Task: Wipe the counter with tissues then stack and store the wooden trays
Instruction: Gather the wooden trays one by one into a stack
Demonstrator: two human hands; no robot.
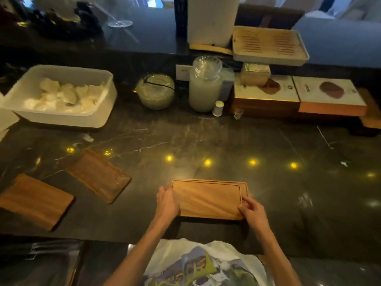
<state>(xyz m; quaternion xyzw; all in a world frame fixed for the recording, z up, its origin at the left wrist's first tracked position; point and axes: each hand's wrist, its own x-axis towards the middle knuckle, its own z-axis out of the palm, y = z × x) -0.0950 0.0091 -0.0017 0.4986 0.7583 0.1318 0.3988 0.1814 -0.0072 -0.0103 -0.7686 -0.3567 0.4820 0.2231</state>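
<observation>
A light wooden tray (208,198) lies on top of another tray, whose rim shows along the far and right edges, near the front of the dark marble counter (206,145). My left hand (167,202) grips the top tray's left end. My right hand (252,210) holds its near right corner. Two more wooden trays lie apart at the left: a darker one (99,175) set at an angle and a lighter one (34,200) near the counter's left front.
A white plastic tub (59,116) with crumpled tissues stands at the back left. Behind the middle are a round glass bowl (155,90), a tall glass jar (205,83) and a small white bottle (218,108). Boxes (329,96) and a slatted tray (270,45) fill the back right.
</observation>
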